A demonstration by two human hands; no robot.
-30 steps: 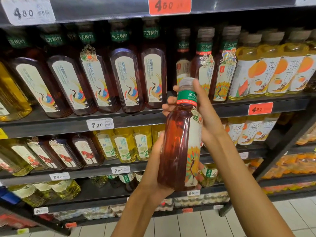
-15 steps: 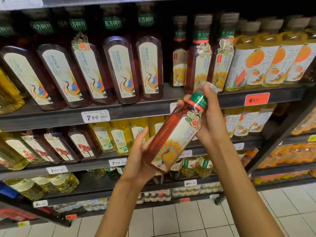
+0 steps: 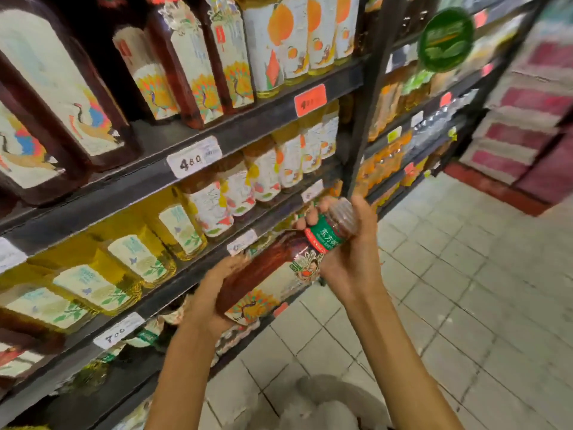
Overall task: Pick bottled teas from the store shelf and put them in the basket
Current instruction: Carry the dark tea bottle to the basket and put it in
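Both hands on one tea bottle (image 3: 273, 274), held in the air in front of the shelf (image 3: 248, 125), off the shelf and clear of it. Bottle is tilted hard, nearly lying over: cap end up and to the right, base down and to the left. Dark red tea, green neck band, peacock label facing the camera.

Left hand (image 3: 214, 293) is under the base end, palm cupping the bottom, fingers curled up round the lower body. Right hand (image 3: 350, 252) grips the neck and cap end; thumb lies along the right side of the cap, fingertips (image 3: 310, 217) show over the far side of the neck. So the bottle spans between the two hands, left low, right high.

Shelf background: dark red tea bottles (image 3: 173, 57) on the upper level, pale yellow ones (image 3: 139, 262) on the levels below, orange-label ones (image 3: 291, 35) upper right. White price tag (image 3: 193, 156) reads 4.80, orange tag (image 3: 310, 99) to its right, lower tag (image 3: 117, 330) reads 7.00.

Tiled floor (image 3: 465, 290) to the right. A grey rounded shape (image 3: 335, 398) sits low centre between the forearms; too blurred to say whether it's the basket.
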